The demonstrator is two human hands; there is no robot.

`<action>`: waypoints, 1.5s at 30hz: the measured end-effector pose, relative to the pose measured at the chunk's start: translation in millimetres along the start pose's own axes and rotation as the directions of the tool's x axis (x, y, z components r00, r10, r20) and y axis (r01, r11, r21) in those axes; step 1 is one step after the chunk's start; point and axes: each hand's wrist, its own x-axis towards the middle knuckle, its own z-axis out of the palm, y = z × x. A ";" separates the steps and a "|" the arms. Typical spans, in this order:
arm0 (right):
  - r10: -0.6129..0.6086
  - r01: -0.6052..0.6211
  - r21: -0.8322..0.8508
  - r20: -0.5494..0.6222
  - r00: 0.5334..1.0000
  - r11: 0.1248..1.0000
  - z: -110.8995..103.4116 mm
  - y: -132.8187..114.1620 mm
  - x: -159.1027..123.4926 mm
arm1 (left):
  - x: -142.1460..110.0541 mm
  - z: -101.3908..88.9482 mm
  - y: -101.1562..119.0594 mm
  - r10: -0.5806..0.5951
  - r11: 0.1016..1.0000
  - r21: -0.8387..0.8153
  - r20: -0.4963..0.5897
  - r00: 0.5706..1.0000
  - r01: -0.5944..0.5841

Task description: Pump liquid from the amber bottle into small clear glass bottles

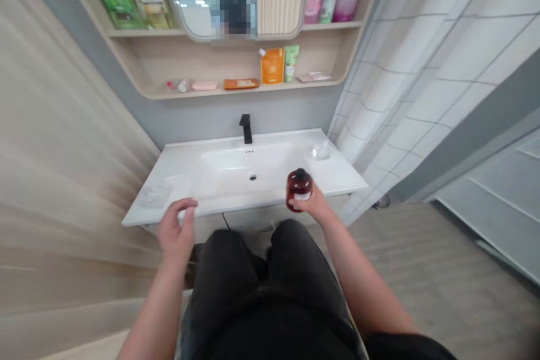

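My right hand [311, 202] is wrapped round a dark amber bottle [297, 184] with a black cap and a pale label. The bottle is roughly upright, over the front edge of the white washbasin [270, 202]. Near the basin's front left edge, my left hand [177, 226] has its fingers curved and thumb apart, with nothing between them. A clear crumpled plastic wrapper [155, 194] lies on the counter just beyond it, blurred.
A black faucet [246, 129] stands behind the basin. Another crumpled clear wrapper [320, 151] rests at the back right. Above, a shelf [202, 56] holds an orange pouch [272, 66], a green tube [291, 63] and small items. Large bottles flank a mirror [198, 0].
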 end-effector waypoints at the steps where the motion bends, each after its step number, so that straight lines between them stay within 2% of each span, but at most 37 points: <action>1: -0.022 0.018 0.032 0.136 0.990 0.999 21.6 -8.0 -14.0 | -2.2 12.5 22.9 0.095 0.987 -0.143 0.186 0.978 -0.068; 2: -0.056 0.039 0.069 0.265 0.963 0.997 40.7 -15.1 -27.1 | -3.7 23.8 44.8 0.181 0.955 -0.284 0.326 0.928 -0.086; 4: -0.122 0.059 0.149 0.462 0.879 0.987 68.0 -27.2 -48.0 | -6.8 39.9 81.3 0.329 0.876 -0.481 0.528 0.783 -0.044; 5: -0.148 0.063 0.175 0.534 0.832 0.983 75.5 -32.8 -55.3 | -8.9 44.1 94.6 0.387 0.859 -0.510 0.596 0.703 -0.041; 7: -0.189 0.079 0.200 0.630 0.753 0.977 79.3 -43.9 -63.6 | -14.3 44.6 110.6 0.442 0.848 -0.529 0.672 0.595 -0.033; 10: -0.264 0.138 0.231 0.712 0.651 0.963 69.1 -61.4 -66.6 | -22.9 32.3 116.0 0.495 0.817 -0.576 0.708 0.504 0.007; 12: -0.311 0.149 0.277 0.763 0.567 0.949 62.4 -71.5 -67.3 | -28.0 22.0 115.9 0.538 0.784 -0.619 0.719 0.441 0.053; 13: -0.327 0.139 0.300 0.785 0.527 0.944 61.2 -75.4 -68.3 | -30.6 17.8 116.1 0.545 0.777 -0.625 0.724 0.423 0.068; 14: -0.334 0.125 0.315 0.800 0.499 0.941 61.8 -78.2 -70.0 | -33.4 15.0 116.4 0.540 0.779 -0.622 0.728 0.423 0.075; 15: -0.332 0.113 0.319 0.802 0.497 0.941 64.2 -80.1 -72.4 | -36.3 13.8 116.4 0.520 0.788 -0.611 0.727 0.448 0.077; 16: -0.323 0.110 0.314 0.788 0.524 0.943 68.2 -81.3 -75.7 | -39.0 14.5 115.8 0.488 0.799 -0.597 0.718 0.496 0.079; 17: -0.306 0.116 0.295 0.757 0.577 0.948 73.6 -82.0 -79.7 | -41.6 16.9 114.1 0.444 0.811 -0.580 0.702 0.557 0.084; 20: -0.206 0.163 0.127 0.546 0.812 0.978 93.8 -85.1 -95.1 | -47.2 31.9 104.0 0.220 0.848 -0.514 0.562 0.797 0.129; 21: -0.180 0.181 0.044 0.470 0.864 0.983 100.2 -87.0 -100.4 | -48.6 37.8 100.4 0.124 0.861 -0.484 0.494 0.860 0.154; 23: -0.153 0.210 -0.107 0.391 0.908 0.972 109.0 -91.4 -109.0 | -51.6 47.0 96.1 -0.024 0.873 -0.445 0.372 0.928 0.201; 24: -0.149 0.223 -0.152 0.393 0.907 0.963 110.6 -93.4 -111.8 | -53.4 49.6 95.9 -0.056 0.871 -0.443 0.341 0.938 0.213; 26: -0.154 0.244 -0.166 0.425 0.892 0.956 108.0 -96.3 -113.8 | -57.6 49.8 98.7 -0.014 0.872 -0.452 0.360 0.933 0.187; 29: -0.181 0.249 -0.114 0.419 0.890 0.962 94.1 -98.4 -110.4 | -62.7 42.7 102.8 0.184 0.859 -0.504 0.468 0.864 0.090; 30: -0.185 0.243 -0.099 0.402 0.897 0.965 89.1 -99.4 -109.0 | -63.3 40.4 102.4 0.228 0.842 -0.533 0.488 0.843 0.081; 31: -0.185 0.236 -0.087 0.389 0.903 0.968 85.0 -100.8 -108.3 | -63.3 38.8 101.0 0.242 0.822 -0.562 0.485 0.840 0.088; 33: -0.184 0.233 -0.078 0.401 0.897 0.969 80.5 -105.1 -109.4 | -61.6 38.1 96.1 0.197 0.798 -0.589 0.460 0.866 0.131; 36: -0.192 0.259 -0.085 0.460 0.867 0.962 82.6 -113.0 -115.7 | -59.2 39.9 89.5 0.142 0.829 -0.542 0.446 0.883 0.140; 41: -0.141 0.199 -0.094 0.425 0.894 0.976 89.7 -114.5 -118.6 | -64.0 36.2 88.4 0.253 0.840 -0.542 0.378 0.890 -0.008; 42: -0.137 0.192 -0.094 0.417 0.899 0.977 89.8 -112.3 -117.4 | -64.7 33.9 88.1 0.290 0.837 -0.545 0.373 0.881 -0.045; 45: -0.124 0.178 -0.101 0.398 0.909 0.979 88.3 -104.0 -114.3 | -63.4 25.9 84.1 0.396 0.841 -0.525 0.430 0.811 -0.133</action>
